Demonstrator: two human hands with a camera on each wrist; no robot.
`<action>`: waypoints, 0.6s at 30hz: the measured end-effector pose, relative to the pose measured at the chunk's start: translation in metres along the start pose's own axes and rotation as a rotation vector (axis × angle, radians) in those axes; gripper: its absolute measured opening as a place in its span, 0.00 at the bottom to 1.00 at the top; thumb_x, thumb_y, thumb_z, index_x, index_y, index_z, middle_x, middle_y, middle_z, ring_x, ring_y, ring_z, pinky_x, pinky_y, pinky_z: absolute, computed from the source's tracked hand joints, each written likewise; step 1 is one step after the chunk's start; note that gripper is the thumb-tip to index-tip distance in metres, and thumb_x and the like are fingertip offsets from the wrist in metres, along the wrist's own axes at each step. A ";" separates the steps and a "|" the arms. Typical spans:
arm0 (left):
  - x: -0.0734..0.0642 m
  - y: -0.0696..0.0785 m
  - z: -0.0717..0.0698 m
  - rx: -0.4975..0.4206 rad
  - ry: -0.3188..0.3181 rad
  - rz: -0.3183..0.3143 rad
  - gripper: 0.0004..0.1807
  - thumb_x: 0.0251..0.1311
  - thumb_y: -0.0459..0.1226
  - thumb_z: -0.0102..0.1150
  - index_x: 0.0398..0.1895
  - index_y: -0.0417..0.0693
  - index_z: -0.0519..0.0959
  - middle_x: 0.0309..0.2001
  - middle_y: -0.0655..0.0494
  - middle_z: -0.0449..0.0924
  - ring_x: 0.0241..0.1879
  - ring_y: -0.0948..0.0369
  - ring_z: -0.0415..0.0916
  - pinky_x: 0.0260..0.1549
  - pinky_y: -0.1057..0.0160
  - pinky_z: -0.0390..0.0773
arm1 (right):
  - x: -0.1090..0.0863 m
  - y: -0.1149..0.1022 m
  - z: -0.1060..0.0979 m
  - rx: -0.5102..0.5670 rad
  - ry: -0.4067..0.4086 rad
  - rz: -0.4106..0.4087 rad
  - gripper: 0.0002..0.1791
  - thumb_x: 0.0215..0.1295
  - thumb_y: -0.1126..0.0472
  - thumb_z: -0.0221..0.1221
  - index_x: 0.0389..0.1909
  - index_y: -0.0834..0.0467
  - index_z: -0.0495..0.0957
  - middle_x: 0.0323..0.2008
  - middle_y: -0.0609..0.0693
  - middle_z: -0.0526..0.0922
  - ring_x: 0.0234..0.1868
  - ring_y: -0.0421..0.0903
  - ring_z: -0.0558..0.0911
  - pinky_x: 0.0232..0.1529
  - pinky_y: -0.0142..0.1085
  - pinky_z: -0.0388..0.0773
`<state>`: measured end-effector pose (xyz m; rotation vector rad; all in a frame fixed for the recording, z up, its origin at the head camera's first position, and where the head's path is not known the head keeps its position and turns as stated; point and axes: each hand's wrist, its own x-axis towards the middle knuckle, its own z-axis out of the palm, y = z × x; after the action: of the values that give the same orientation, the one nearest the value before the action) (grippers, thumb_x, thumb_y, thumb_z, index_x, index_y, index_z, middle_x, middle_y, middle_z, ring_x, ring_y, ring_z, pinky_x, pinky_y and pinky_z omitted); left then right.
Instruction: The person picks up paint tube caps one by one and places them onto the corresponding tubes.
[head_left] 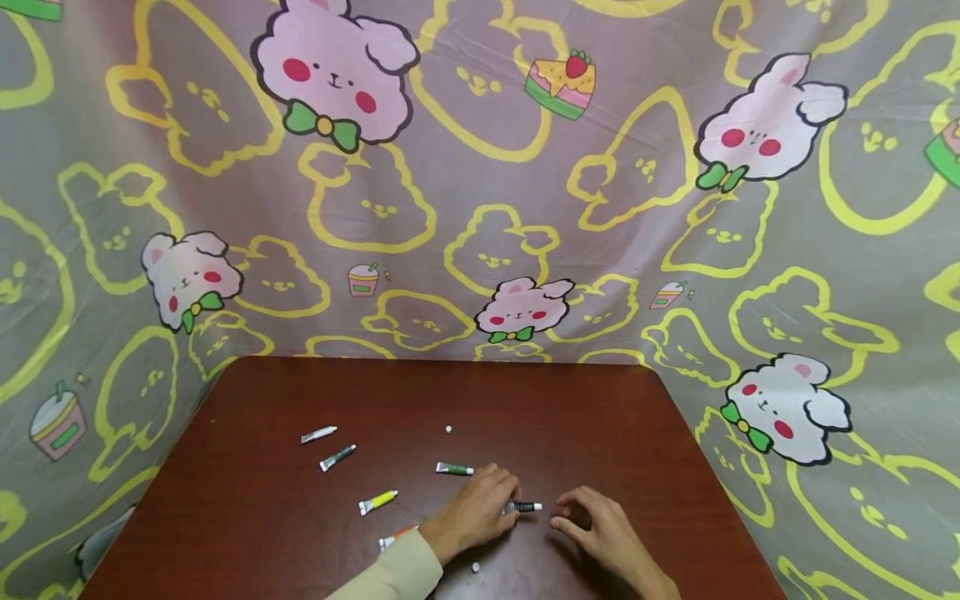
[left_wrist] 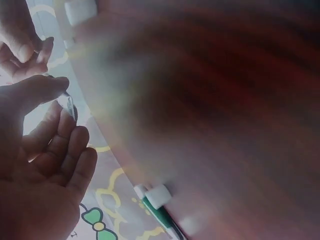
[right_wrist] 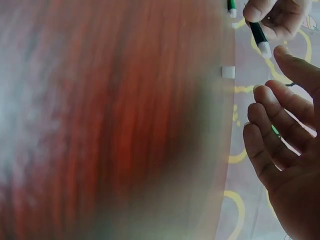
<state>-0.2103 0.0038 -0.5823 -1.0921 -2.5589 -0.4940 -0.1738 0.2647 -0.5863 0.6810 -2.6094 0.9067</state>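
My left hand [head_left: 483,504] pinches a small black paint tube [head_left: 522,507] between thumb and fingers, its white end pointing right. In the right wrist view, the black tube's white end [right_wrist: 265,49] juts out beyond the left fingers. A short distance to the right of it is my right hand [head_left: 603,529], fingers loosely bent and thumb apart, holding nothing. Just behind the left hand lies a green paint tube [head_left: 454,469]. An orange tube [head_left: 397,538] is partly hidden by the left sleeve.
On the brown table [head_left: 300,383], a yellow tube [head_left: 378,502], a dark grey tube [head_left: 338,457] and a white tube [head_left: 318,434] lie to the left. One small white cap [head_left: 448,429] sits farther back, another white cap [head_left: 476,567] near the front. Patterned cloth [head_left: 517,183] surrounds the table.
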 end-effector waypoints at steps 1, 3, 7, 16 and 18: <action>-0.001 -0.002 0.000 0.005 0.009 0.005 0.13 0.57 0.43 0.80 0.39 0.55 0.83 0.37 0.65 0.84 0.40 0.64 0.77 0.46 0.65 0.78 | 0.000 0.000 0.000 -0.002 -0.005 -0.003 0.13 0.59 0.59 0.80 0.41 0.49 0.86 0.34 0.32 0.82 0.35 0.28 0.80 0.36 0.33 0.80; -0.002 -0.005 0.001 0.015 0.038 0.025 0.15 0.54 0.43 0.81 0.38 0.55 0.83 0.36 0.65 0.84 0.39 0.64 0.77 0.43 0.65 0.77 | 0.001 0.001 -0.002 0.014 -0.042 0.021 0.13 0.60 0.58 0.80 0.41 0.50 0.86 0.34 0.33 0.83 0.35 0.29 0.80 0.36 0.33 0.80; -0.007 -0.027 0.040 0.011 0.121 0.078 0.17 0.50 0.45 0.83 0.37 0.58 0.81 0.33 0.67 0.82 0.35 0.66 0.74 0.36 0.64 0.74 | 0.002 0.004 -0.004 0.055 -0.120 0.058 0.14 0.61 0.55 0.80 0.44 0.51 0.86 0.35 0.38 0.84 0.34 0.34 0.81 0.34 0.32 0.80; -0.014 -0.041 0.068 0.023 0.119 0.073 0.19 0.48 0.47 0.83 0.36 0.60 0.79 0.33 0.69 0.80 0.34 0.66 0.71 0.34 0.62 0.71 | 0.001 0.007 -0.003 0.047 -0.143 -0.008 0.21 0.57 0.52 0.81 0.48 0.53 0.86 0.35 0.40 0.83 0.34 0.35 0.80 0.34 0.32 0.78; -0.013 -0.034 0.051 0.029 0.122 0.086 0.18 0.48 0.46 0.83 0.35 0.59 0.80 0.32 0.67 0.81 0.34 0.65 0.72 0.33 0.61 0.71 | 0.000 0.008 -0.002 0.048 -0.137 -0.017 0.21 0.57 0.52 0.82 0.47 0.53 0.86 0.34 0.40 0.83 0.33 0.35 0.79 0.33 0.31 0.77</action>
<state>-0.2341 -0.0045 -0.6398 -1.1208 -2.3954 -0.4846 -0.1780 0.2710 -0.5888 0.8031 -2.7036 0.9519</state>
